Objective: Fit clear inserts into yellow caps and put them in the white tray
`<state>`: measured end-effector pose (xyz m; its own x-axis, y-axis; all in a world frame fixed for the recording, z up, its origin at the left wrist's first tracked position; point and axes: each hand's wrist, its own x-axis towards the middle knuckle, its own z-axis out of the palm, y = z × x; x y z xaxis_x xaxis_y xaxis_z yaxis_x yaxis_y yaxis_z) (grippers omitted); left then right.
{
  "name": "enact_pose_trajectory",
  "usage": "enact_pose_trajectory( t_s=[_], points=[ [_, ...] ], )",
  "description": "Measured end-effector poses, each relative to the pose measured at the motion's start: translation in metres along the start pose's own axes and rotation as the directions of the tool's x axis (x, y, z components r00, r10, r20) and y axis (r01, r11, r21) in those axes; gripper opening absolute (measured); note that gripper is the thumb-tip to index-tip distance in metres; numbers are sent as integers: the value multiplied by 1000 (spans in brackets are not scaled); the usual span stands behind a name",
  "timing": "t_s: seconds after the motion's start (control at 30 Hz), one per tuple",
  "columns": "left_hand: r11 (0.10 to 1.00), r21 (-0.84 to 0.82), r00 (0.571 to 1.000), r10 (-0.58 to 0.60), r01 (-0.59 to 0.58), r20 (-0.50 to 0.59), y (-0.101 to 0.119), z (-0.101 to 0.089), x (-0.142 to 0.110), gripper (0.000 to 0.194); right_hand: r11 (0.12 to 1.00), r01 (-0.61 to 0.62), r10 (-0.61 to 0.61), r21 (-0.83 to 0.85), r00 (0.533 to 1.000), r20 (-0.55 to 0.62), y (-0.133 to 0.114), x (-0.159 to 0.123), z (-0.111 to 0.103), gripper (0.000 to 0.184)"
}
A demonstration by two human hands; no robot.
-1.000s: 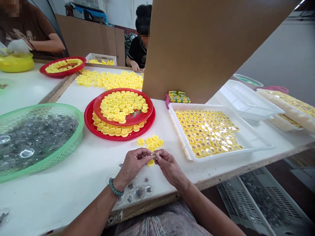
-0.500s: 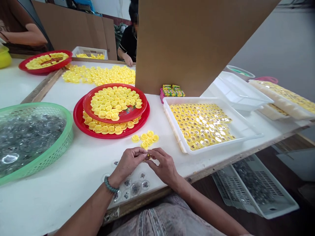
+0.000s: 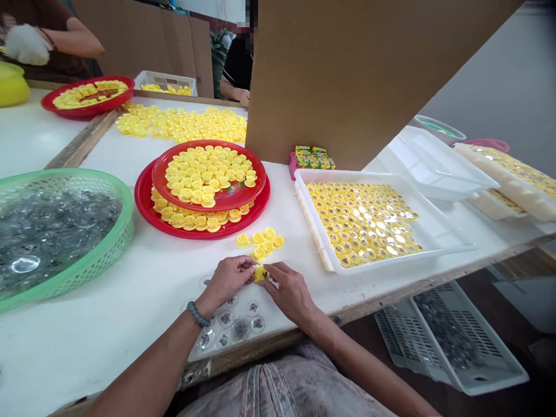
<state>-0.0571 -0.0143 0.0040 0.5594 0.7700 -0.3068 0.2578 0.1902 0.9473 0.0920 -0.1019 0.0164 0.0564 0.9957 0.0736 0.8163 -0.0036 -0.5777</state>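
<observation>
Between my two hands is a small round yellow piece (image 3: pixel 260 274) with a dark print on it. The fingers of my left hand (image 3: pixel 231 280) pinch its left edge. From the other side, my right hand (image 3: pixel 290 289) grips it with thumb and fingertips. Just beyond them lie several loose yellow pieces (image 3: pixel 268 244) on the white table. Clear round discs with dark prints (image 3: pixel 240 329) are spread near the table edge, below and beside my left wrist, which wears a beaded bracelet (image 3: pixel 198 314).
Stacked red trays (image 3: pixel 264 215) of yellow pieces stand ahead. A green basket (image 3: pixel 128 223) of clear discs is at left, a white tray (image 3: pixel 438 229) of assembled pieces at right. A cardboard panel (image 3: pixel 339 81) rises behind. Two people sit across the table.
The yellow piece between my hands has turned and shows more of its face. My fingers have parted slightly. The view has shifted a little, and a co-worker's gloved hand has come into sight.
</observation>
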Motion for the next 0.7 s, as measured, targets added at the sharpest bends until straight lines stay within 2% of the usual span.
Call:
enact_pose_trajectory(
  t_s=[0.2,0.47,0.7],
  points=[
    [999,-53,1000,-8,9,13,-2,2,1,20,998,47,-46,-39,998,46,-3,5,-2,19],
    [999,39,1000,19,-20,15,-2,2,0,15,992,8,0,-123,998,61,-12,3,0,17],
    [998,-48,997,-29,32,74,0,2,0,19,984,22,5,-176,988,152,-9,13,-3,9]
  ],
)
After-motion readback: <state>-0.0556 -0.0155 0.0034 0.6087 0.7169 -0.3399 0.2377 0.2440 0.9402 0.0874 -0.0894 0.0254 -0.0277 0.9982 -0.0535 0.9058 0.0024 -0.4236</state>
